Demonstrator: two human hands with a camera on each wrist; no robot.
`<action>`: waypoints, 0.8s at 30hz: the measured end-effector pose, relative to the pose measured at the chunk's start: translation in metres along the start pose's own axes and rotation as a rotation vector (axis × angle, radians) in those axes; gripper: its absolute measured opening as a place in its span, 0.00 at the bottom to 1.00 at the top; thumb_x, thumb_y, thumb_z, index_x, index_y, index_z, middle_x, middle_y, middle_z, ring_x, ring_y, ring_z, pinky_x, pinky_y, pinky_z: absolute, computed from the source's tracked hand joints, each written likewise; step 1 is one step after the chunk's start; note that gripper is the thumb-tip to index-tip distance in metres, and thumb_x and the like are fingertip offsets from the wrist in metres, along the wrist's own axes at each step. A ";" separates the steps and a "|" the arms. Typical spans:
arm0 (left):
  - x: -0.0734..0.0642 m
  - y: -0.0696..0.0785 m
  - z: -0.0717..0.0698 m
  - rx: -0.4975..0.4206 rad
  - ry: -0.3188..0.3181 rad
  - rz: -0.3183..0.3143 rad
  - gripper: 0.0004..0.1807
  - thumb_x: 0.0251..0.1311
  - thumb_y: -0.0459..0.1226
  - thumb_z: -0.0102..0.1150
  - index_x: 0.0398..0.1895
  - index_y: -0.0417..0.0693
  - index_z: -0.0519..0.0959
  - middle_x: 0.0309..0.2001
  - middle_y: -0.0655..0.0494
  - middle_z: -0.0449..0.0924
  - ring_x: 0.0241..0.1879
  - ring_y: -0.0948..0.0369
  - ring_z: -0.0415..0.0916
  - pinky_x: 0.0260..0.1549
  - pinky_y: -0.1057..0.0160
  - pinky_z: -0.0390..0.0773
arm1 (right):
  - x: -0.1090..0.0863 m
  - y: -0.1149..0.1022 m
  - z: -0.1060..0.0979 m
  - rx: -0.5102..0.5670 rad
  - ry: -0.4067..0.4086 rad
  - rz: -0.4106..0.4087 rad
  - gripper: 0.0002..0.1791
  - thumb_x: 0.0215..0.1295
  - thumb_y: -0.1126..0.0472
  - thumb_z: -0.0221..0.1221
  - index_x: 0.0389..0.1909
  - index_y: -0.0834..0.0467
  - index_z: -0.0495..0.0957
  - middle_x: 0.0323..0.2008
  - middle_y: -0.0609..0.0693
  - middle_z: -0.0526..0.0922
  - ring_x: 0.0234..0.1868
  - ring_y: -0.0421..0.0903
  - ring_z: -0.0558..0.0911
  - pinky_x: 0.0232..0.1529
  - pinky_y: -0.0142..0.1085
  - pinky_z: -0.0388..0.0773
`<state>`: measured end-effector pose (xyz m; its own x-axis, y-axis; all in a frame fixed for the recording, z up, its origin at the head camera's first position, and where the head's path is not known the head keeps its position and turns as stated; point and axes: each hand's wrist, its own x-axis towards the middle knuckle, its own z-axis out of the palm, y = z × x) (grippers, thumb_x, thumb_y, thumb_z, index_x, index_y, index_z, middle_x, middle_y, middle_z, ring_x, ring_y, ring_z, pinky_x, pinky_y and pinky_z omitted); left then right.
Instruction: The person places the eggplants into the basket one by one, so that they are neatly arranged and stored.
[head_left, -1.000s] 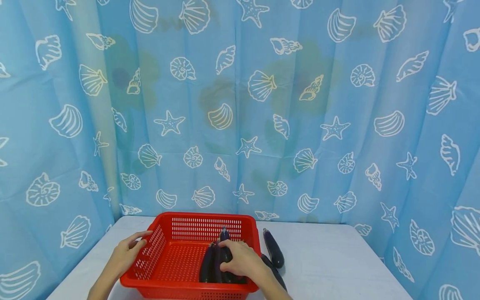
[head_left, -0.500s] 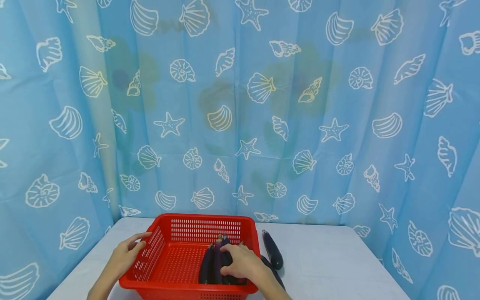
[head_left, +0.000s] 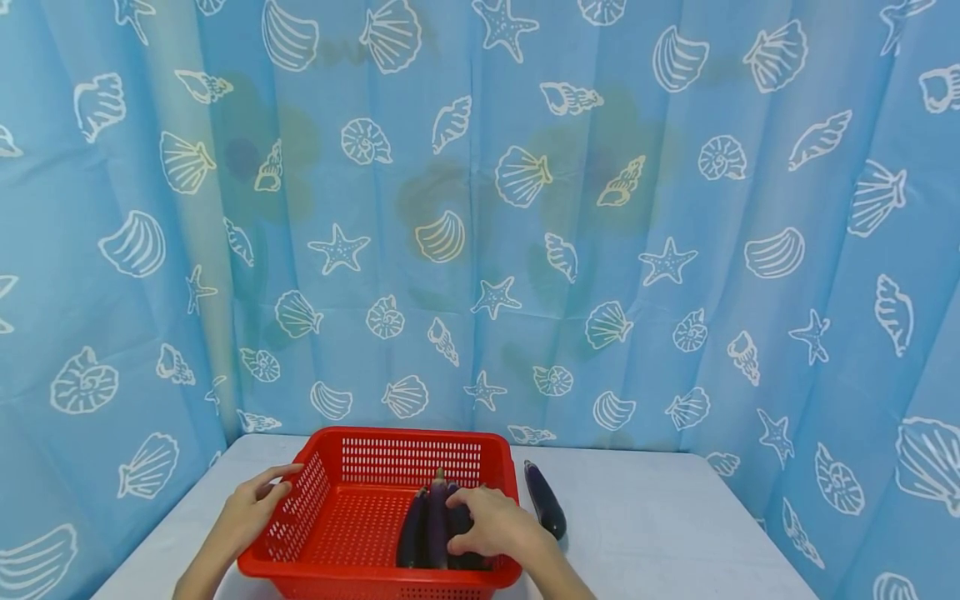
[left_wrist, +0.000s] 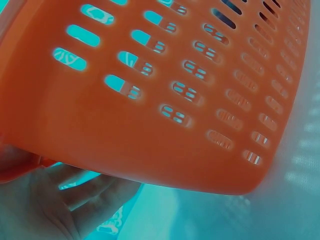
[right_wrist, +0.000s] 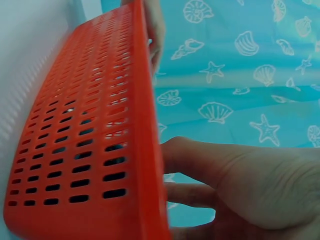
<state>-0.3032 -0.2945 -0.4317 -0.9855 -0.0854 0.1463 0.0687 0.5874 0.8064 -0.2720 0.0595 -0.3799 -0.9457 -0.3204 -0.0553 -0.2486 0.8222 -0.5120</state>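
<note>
A red plastic basket (head_left: 375, 572) stands on the table, several dark purple eggplants (head_left: 437, 525) lying side by side in its right part. My left hand (head_left: 251, 508) holds the basket's left rim, thumb and fingers at the edge; in the left wrist view the fingers (left_wrist: 95, 195) reach over the rim. Inside the basket's right side, my right hand (head_left: 491, 523) has thumb and index finger bent around a dark eggplant (head_left: 460, 521), partly hidden under the hand. The right wrist view shows the thumb (right_wrist: 195, 157) beyond the rim, fingertips hidden by the wall.
Another eggplant (head_left: 545, 502) lies on the white table (head_left: 660, 533) just right of the basket. A blue curtain (head_left: 480, 208) with shells and starfish hangs close behind the table and along both sides.
My right hand has shifted slightly right inside the basket, uncovering more of the middle eggplant. The second eggplant outside the basket is now hidden at my right forearm. My left hand stays put.
</note>
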 end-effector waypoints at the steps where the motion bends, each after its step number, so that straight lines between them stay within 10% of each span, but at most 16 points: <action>1: 0.000 0.000 0.000 0.001 0.000 0.000 0.22 0.71 0.37 0.46 0.67 0.44 0.70 0.61 0.29 0.73 0.44 0.49 0.83 0.37 0.53 0.87 | 0.000 0.000 -0.001 0.005 -0.006 0.000 0.29 0.48 0.58 0.74 0.54 0.50 0.79 0.52 0.53 0.83 0.46 0.49 0.80 0.50 0.56 0.82; 24: 0.000 0.002 0.001 0.014 -0.007 -0.013 0.23 0.71 0.37 0.45 0.68 0.44 0.69 0.61 0.28 0.72 0.44 0.49 0.83 0.36 0.53 0.87 | 0.011 0.003 0.014 0.077 0.083 0.032 0.25 0.46 0.63 0.74 0.49 0.54 0.81 0.45 0.55 0.82 0.42 0.50 0.78 0.45 0.54 0.84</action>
<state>-0.3036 -0.2925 -0.4309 -0.9874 -0.0879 0.1319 0.0537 0.5978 0.7999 -0.2804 0.0518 -0.3946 -0.9677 -0.2519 -0.0034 -0.2041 0.7917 -0.5758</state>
